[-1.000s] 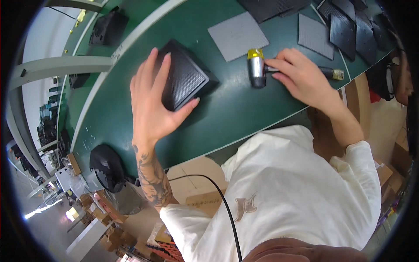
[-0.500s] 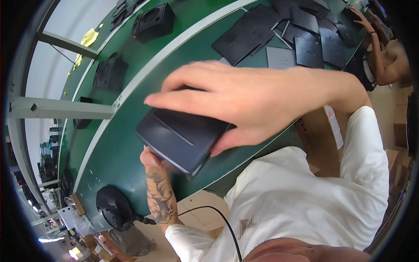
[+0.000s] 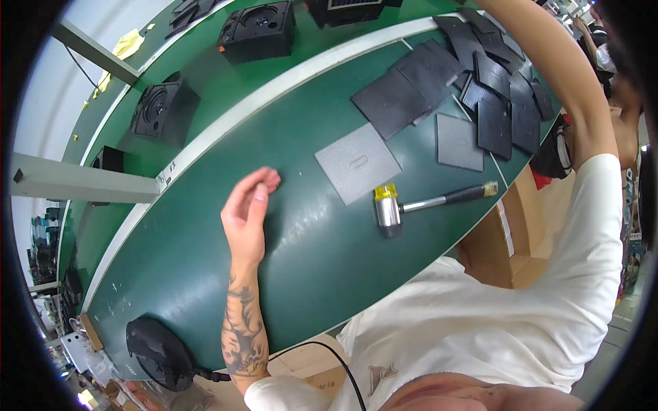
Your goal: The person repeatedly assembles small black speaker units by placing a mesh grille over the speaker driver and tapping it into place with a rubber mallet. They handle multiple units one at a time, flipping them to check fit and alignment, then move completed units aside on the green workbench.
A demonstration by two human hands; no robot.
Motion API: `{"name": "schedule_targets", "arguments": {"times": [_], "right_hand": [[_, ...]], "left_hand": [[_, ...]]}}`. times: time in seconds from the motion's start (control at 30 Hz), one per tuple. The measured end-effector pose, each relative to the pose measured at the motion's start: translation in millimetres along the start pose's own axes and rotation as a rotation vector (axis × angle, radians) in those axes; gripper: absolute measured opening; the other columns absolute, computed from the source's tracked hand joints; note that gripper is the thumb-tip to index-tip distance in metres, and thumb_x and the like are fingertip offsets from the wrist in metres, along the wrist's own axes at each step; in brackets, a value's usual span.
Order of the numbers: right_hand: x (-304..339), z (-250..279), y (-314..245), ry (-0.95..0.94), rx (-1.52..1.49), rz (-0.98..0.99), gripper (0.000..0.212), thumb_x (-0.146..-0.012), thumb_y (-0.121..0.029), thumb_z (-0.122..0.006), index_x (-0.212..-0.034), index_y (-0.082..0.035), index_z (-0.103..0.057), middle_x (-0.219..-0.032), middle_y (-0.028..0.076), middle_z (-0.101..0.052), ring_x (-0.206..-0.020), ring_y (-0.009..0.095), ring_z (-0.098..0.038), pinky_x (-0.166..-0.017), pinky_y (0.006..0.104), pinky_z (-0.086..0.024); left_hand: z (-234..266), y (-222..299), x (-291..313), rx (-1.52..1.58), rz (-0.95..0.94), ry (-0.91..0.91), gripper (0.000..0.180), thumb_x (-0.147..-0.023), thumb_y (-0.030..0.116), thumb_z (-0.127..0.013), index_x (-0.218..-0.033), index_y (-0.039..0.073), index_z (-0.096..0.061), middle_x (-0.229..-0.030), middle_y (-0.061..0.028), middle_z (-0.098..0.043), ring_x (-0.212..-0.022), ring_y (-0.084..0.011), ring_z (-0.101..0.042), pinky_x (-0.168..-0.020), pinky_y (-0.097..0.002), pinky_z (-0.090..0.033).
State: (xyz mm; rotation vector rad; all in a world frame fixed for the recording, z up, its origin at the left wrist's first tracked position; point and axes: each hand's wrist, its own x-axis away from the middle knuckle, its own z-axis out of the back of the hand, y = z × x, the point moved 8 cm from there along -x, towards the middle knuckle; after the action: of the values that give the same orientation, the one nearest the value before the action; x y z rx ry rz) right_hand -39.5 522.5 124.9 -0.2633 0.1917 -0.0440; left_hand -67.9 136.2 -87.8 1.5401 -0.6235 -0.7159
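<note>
My left hand (image 3: 245, 218) hovers over the green table with its fingers loosely curled and nothing in them. Up and to the right my right arm (image 3: 569, 65) stretches past the pile of grilles, and its hand lies beyond the upper edge of the picture. A grey mesh speaker grille (image 3: 358, 163) lies flat, the thing nearest to my left hand. Beside it rests a mallet (image 3: 388, 216) with a yellow face, a dark face and a black grip. Several black speaker grilles (image 3: 493, 123) overlap at the far right, with another grey grille (image 3: 459, 142) among them.
A white rail (image 3: 288, 74) divides the table from a green strip bearing black speaker boxes (image 3: 257, 31). A black bag-like thing (image 3: 159, 353) sits at the near left corner. A cardboard box (image 3: 514, 240) stands below the right edge. Another person (image 3: 620, 116) is at the far right.
The black box that was between my hands is gone from them. My right hand has swung up and right out of the picture. The mallet and a grey grille have come into sight.
</note>
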Motion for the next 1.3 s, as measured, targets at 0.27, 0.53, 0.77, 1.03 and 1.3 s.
{"name": "schedule_targets", "arguments": {"times": [0.27, 0.53, 0.77, 1.03, 1.3], "right_hand": [[-55, -72, 113, -0.395, -0.36, -0.123, 0.105, -0.08, -0.039, -0.086, -0.159, 0.001, -0.031, -0.158, 0.03, -0.039, -0.148, 0.04, -0.038, -0.121, 0.0427, -0.034], [-129, -169, -11, -0.395, 0.211, -0.074, 0.136, -0.07, -0.079, -0.074, -0.163, 0.002, -0.016, -0.164, 0.032, -0.027, -0.151, 0.044, -0.03, -0.123, 0.0476, -0.031], [-95, -142, -24, -0.182, 0.083, -0.26, 0.132, -0.062, -0.067, -0.083, -0.159, 0.003, -0.028, -0.155, 0.033, -0.04, -0.143, 0.046, -0.042, -0.118, 0.0496, -0.037], [49, -167, -237, -0.166, -0.302, -0.11, 0.126, -0.064, -0.066, -0.086, -0.154, 0.006, -0.036, -0.145, 0.036, -0.05, -0.132, 0.042, -0.056, -0.11, 0.0413, -0.047], [153, -157, -286, -0.39, -0.862, 0.064, 0.101, -0.093, -0.054, -0.072, -0.162, 0.0, -0.022, -0.147, 0.029, -0.052, -0.134, 0.035, -0.054, -0.11, 0.0402, -0.045]], "left_hand": [[10, -8, 2, 0.065, 0.07, 0.045, 0.025, -0.106, 0.008, -0.055, -0.124, -0.006, -0.066, -0.118, -0.0169, -0.072, -0.11, -0.0251, -0.069, -0.1, -0.0377, -0.053], [13, -6, 11, 0.08, 0.092, 0.056, 0.027, -0.107, 0.008, -0.054, -0.127, -0.008, -0.063, -0.12, -0.0207, -0.071, -0.111, -0.0278, -0.069, -0.101, -0.041, -0.054], [5, -6, -8, 0.151, 0.018, -0.038, 0.04, -0.106, 0.015, -0.057, -0.143, -0.002, -0.053, -0.14, -0.0173, -0.059, -0.126, -0.028, -0.061, -0.104, -0.0422, -0.053], [36, 57, 31, 0.267, -0.402, 0.525, 0.064, -0.109, 0.03, -0.048, -0.163, 0.006, -0.024, -0.16, -0.0127, -0.036, -0.145, -0.0271, -0.04, -0.121, -0.0439, -0.028], [67, 20, 85, 0.241, -0.1, 0.476, 0.063, -0.11, 0.051, -0.031, -0.137, 0.0, -0.056, -0.133, -0.0168, -0.065, -0.12, -0.0301, -0.065, -0.106, -0.0442, -0.051]]}}
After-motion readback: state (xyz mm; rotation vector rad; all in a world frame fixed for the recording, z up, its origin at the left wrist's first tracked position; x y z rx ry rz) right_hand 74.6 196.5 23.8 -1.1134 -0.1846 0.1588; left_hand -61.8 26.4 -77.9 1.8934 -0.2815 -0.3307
